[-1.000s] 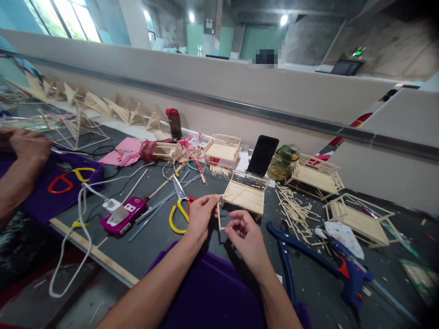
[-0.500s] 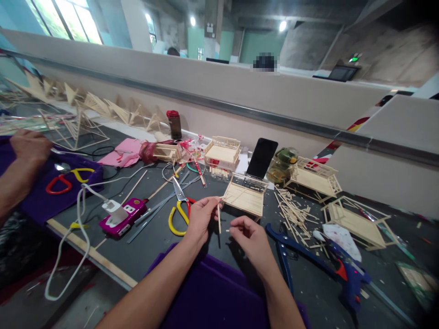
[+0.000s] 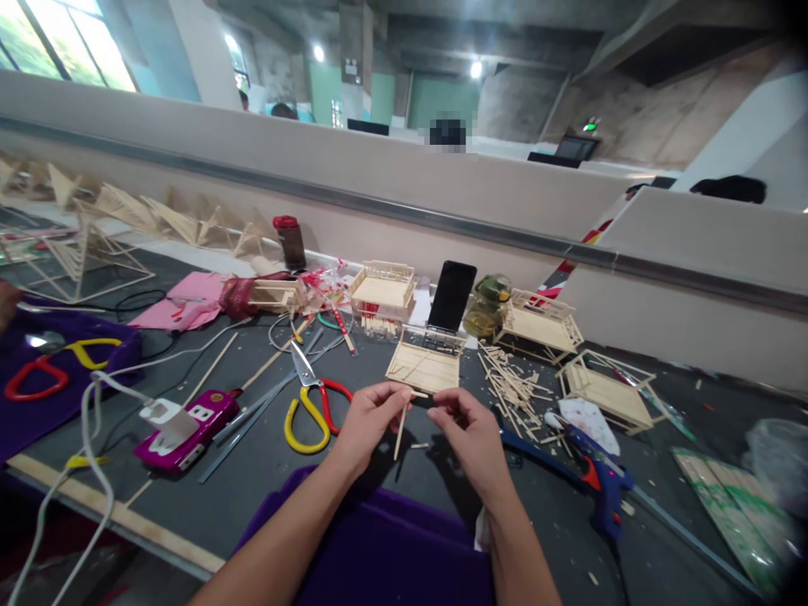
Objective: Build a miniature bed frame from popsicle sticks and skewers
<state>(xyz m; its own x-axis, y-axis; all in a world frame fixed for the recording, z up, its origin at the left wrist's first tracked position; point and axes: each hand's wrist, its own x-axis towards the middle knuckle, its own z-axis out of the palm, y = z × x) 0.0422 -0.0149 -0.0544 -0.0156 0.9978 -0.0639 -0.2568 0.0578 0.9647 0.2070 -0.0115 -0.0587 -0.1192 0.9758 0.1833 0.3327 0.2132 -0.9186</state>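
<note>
My left hand (image 3: 372,425) is closed, with a thin wooden stick (image 3: 401,433) pinched between thumb and forefinger and slanting down toward the table. A short light piece of wood shows at the same fingertips. My right hand (image 3: 467,433) is just to the right, its fingers loosely curled and nothing visible in them. Behind both hands stands a small wooden model with a slatted floor and railings (image 3: 426,370), with loose sticks lying across its floor. A short stick piece (image 3: 418,446) lies on the table between the hands.
Scissors (image 3: 309,412) lie left of my hands, near a purple power strip (image 3: 205,421) with white cables. At right are a pile of sticks (image 3: 514,387), a blue glue gun (image 3: 606,488) and more models (image 3: 609,391). A phone (image 3: 453,295) stands behind. Another person's hand (image 3: 6,303) shows at far left.
The view has swung right, so things on the table appear further left. My hands have come slightly nearer the model. The other person's hand is mostly out of view.
</note>
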